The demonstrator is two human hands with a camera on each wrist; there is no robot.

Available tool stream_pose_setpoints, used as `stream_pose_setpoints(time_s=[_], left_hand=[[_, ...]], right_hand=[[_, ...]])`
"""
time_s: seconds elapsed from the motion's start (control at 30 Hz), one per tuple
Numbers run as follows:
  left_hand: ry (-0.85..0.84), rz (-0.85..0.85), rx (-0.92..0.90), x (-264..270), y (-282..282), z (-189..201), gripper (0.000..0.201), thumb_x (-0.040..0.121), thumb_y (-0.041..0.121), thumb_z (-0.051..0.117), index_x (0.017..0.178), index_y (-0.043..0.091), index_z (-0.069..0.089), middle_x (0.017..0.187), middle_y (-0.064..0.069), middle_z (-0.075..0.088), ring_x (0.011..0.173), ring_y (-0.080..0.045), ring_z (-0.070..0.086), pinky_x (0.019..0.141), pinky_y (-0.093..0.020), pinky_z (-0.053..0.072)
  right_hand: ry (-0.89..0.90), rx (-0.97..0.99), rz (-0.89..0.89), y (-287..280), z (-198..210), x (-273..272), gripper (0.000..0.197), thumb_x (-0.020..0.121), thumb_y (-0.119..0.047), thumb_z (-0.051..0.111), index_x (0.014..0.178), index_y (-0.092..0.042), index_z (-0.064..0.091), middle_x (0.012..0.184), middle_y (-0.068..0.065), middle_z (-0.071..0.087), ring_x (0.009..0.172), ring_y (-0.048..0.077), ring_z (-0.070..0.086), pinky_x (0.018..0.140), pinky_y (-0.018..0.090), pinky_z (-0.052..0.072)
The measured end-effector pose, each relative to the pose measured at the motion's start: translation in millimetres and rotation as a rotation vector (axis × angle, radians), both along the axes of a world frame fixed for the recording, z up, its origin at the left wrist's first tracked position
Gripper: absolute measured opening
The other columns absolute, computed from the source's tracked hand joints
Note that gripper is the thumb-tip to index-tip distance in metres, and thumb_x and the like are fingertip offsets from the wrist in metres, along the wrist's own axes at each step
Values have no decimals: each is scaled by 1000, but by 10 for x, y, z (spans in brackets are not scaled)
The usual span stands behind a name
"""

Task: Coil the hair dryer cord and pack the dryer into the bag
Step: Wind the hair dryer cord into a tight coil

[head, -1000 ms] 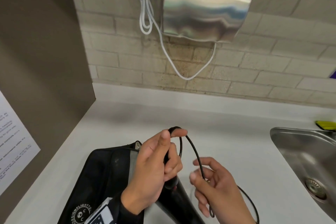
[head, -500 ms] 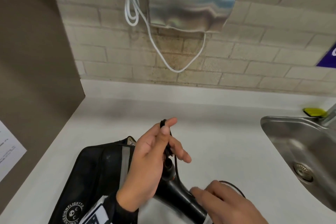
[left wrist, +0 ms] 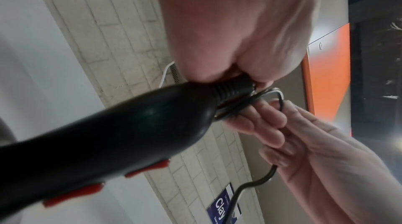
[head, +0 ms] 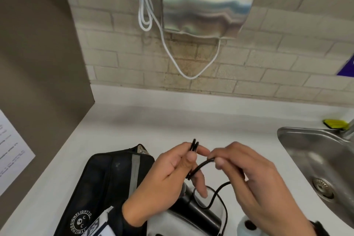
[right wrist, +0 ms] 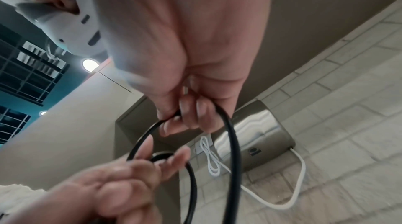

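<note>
Left hand (head: 164, 176) pinches looped black cord (head: 194, 145) above hair dryer (head: 195, 210); right hand (head: 254, 182) pinches cord just beside it, bag (head: 107, 178) left.

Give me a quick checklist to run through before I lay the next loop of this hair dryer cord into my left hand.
1. Left hand pinches the loops already made: ok, two loops show above the thumb.
2. Right hand holds the black cord for the next loop: ok.
3. Hair dryer supported: ok, the left hand grips its handle end.
4. Slack free of knots: cannot tell, the cord runs out of view below.
5. Plug end located: cannot tell, not in view.
6. Black bag within reach on the counter: ok, though whether it is open, cannot tell.
</note>
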State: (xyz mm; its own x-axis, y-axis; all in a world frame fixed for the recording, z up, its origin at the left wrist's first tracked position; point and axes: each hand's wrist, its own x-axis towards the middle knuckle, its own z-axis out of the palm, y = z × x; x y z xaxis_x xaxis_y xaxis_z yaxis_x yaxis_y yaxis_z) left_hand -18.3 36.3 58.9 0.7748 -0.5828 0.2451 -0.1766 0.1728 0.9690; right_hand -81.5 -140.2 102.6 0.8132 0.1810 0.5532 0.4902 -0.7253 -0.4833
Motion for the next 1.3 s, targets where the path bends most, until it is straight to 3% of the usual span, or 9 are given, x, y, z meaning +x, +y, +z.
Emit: stream_pose_setpoints(time_s=[0.1, 0.2, 0.3, 0.4, 0.53, 0.77, 0.97, 1.2, 1.3], left_hand=[[-23, -44, -7, -9, 11, 4, 39, 90, 63, 43, 103, 32, 62, 57, 6, 67, 55, -17, 65, 72, -29, 48], [12, -72, -32, 12, 27, 8, 39, 89, 61, 49, 96, 25, 60, 50, 5, 61, 43, -19, 54, 55, -40, 47], [66, -93, -85, 50, 42, -1, 40, 87, 60, 54, 93, 20, 60, 45, 3, 54, 35, -13, 47, 47, -28, 44], [106, -153, -138, 74, 52, -33, 43, 89, 56, 56, 95, 13, 59, 45, 3, 53, 33, -9, 46, 46, -21, 43], [151, -219, -167, 99, 84, -60, 49, 89, 53, 55, 100, 6, 60, 46, 6, 57, 34, -6, 52, 47, -19, 45], [164, -232, -204, 115, 81, -84, 40, 91, 51, 54, 91, 11, 58, 54, 3, 63, 51, -16, 67, 63, -23, 51], [53, -214, -137, 148, 119, -139, 31, 92, 49, 52, 90, 19, 58, 67, 8, 66, 80, -24, 64, 80, -26, 48], [35, -157, -162, 105, 92, -219, 33, 93, 48, 54, 84, 16, 58, 55, 11, 47, 52, -18, 45, 64, -57, 43], [64, -141, -216, 108, 85, -232, 36, 95, 45, 54, 85, 10, 53, 52, 12, 44, 47, -11, 45, 64, -52, 44]], right_hand=[[-7, 96, -54, 52, -93, 148, 18, 94, -27, 51, 94, -29, 69, 81, -15, 63, 77, 0, 59, 69, 3, 39], [-4, 188, -90, 132, -205, 260, 17, 95, -31, 50, 96, -30, 67, 87, -14, 64, 76, 5, 61, 68, 7, 42], [138, 286, -29, 163, -312, 295, 26, 96, -39, 44, 116, -35, 61, 100, -16, 60, 72, 7, 59, 68, 12, 45], [318, 358, 123, 145, -365, 297, 37, 98, -41, 38, 128, -33, 57, 89, -17, 58, 74, 7, 56, 71, 21, 49], [402, 302, 170, 134, -339, 298, 32, 98, -37, 46, 128, -38, 55, 92, 1, 68, 80, 25, 62, 77, 43, 55], [283, 286, 28, 210, -305, 321, 32, 98, 1, 47, 95, -24, 67, 72, -14, 66, 64, 2, 59, 62, 8, 42], [319, 337, -23, 217, -296, 324, 35, 97, 6, 45, 91, -22, 65, 73, -9, 66, 63, 5, 60, 59, 6, 42], [409, 435, 56, 229, -375, 352, 32, 99, 3, 45, 89, -19, 66, 66, -6, 64, 54, 2, 51, 56, 11, 40], [393, 548, 95, 192, -413, 349, 12, 94, -23, 60, 103, -29, 65, 83, -7, 69, 57, 13, 51, 57, 27, 45]])
